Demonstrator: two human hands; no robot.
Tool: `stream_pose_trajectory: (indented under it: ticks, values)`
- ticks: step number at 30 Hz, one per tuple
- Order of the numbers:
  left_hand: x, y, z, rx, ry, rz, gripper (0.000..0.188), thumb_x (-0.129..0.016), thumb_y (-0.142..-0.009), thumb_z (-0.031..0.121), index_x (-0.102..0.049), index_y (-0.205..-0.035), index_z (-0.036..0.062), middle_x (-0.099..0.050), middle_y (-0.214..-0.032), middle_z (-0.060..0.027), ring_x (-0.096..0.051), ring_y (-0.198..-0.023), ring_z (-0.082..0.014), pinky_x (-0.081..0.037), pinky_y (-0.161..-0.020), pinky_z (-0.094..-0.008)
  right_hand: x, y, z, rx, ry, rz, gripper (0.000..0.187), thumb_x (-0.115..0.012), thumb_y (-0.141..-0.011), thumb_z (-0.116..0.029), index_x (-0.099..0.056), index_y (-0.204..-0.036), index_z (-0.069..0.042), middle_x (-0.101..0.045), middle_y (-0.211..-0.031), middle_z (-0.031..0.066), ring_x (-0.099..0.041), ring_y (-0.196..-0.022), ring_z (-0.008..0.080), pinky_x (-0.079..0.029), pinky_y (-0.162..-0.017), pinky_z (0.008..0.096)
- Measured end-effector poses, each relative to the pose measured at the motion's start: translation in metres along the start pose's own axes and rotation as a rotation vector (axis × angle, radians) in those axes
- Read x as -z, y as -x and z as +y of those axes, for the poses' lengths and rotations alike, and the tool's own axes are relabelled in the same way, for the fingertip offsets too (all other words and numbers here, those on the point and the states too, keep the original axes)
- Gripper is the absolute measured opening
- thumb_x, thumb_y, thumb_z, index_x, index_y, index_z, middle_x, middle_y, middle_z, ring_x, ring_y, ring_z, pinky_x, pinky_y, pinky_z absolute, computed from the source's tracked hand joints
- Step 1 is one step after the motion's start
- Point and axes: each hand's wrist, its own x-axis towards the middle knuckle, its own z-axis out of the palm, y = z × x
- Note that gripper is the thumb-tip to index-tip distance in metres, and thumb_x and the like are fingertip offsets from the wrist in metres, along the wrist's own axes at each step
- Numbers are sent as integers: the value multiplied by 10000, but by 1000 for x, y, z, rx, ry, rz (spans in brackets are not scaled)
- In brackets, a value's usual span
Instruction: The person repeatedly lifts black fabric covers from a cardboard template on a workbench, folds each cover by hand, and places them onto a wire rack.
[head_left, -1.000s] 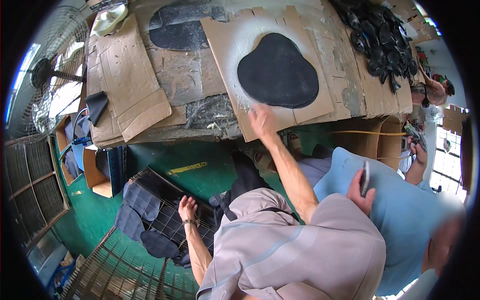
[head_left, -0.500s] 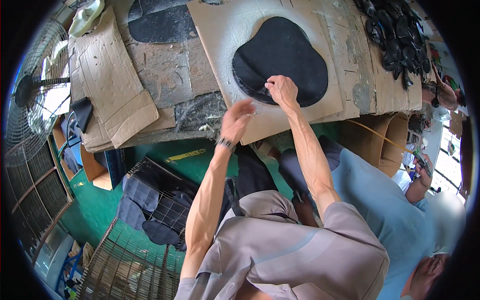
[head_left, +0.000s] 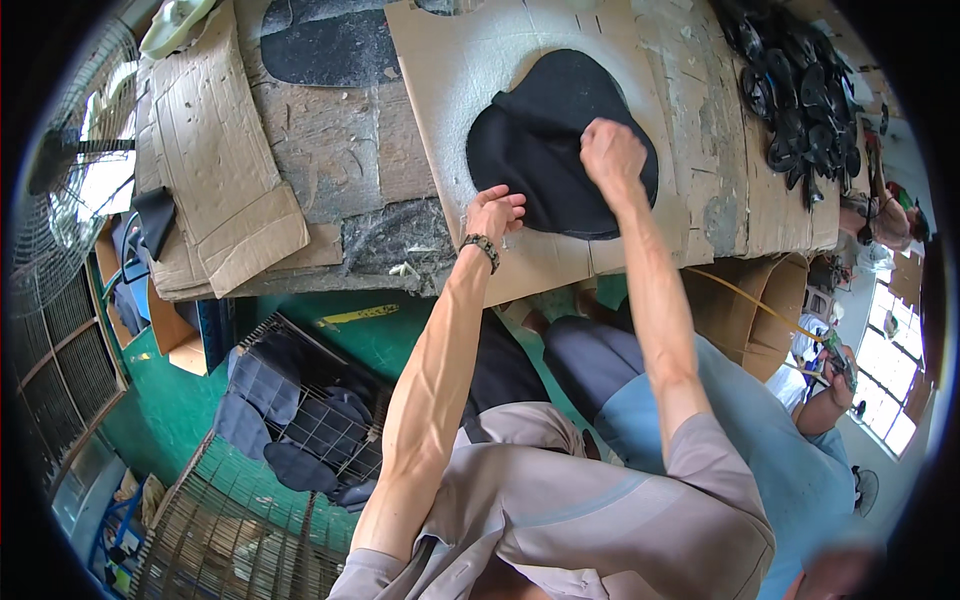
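Note:
A black rounded fabric piece (head_left: 540,150) lies on a paint-sprayed cardboard sheet (head_left: 450,70) on the workbench. My right hand (head_left: 612,155) is closed into a fist on the piece, gripping a fold of it near its right side. My left hand (head_left: 493,212) rests at the piece's lower left edge, fingertips pinching or touching the rim; a beaded band circles that wrist.
Folded cardboard sheets (head_left: 215,170) cover the bench's left side. A heap of black parts (head_left: 800,100) sits at the far right. Below the bench stands a wire basket (head_left: 300,420) with dark cut pieces. A person in blue (head_left: 780,450) sits to my right. A fan (head_left: 60,180) stands left.
My left hand rose from the basket below the bench to the fabric piece's edge. My right hand shifted onto the piece and closed on it. The view moved closer to the bench.

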Motion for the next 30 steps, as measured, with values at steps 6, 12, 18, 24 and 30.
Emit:
stream_pose_trajectory:
  ticks: [6, 12, 18, 24, 30]
  values:
    - [-1, 4, 11, 21, 63, -56, 583, -519, -826, -35, -431, -1401, 1, -685, -1089, -124, -655, -806, -176, -571, -718, -351, 132, -102, -12, 260, 142, 338, 177, -608, -872, -151, -679, -760, -35, -692, -769, 217, -695, -724, 433, -542, -632, 541]
    - [45, 64, 47, -74, 252, -536, 550, -643, -981, 434, -580, -1330, 14, -637, -973, -68, -651, -884, -205, -563, -845, -407, 264, -31, -155, 514, 15, 324, 187, -641, -940, -223, -703, -1011, -62, -712, -912, 173, -686, -881, 400, -530, -765, 476]
    - [91, 241, 82, -467, 858, -871, 791, -526, -992, 636, -511, -1424, -27, -609, -1300, -180, -547, -1326, -295, -501, -1074, -487, 279, 119, -258, 809, -72, 181, 102, -702, -893, -165, -674, -930, -75, -621, -850, 93, -632, -837, 288, -502, -753, 422]
    - [241, 349, -46, -661, 1215, -116, 288, -677, -959, 23, -554, -1218, 53, -680, -1127, -101, -701, -1015, -177, -600, -871, -336, 220, 288, -348, 1179, -224, -180, 114, -703, -885, -158, -683, -968, -82, -639, -897, 96, -632, -886, 295, -501, -800, 420]
    - [332, 424, -249, -415, 1635, 427, 446, -687, -863, -78, -533, -1275, -2, -650, -1086, -153, -703, -935, -312, -598, -869, -520, 153, 446, -393, 1485, -169, -496, 114, -700, -883, -145, -701, -983, -90, -656, -914, 94, -639, -913, 295, -498, -801, 426]
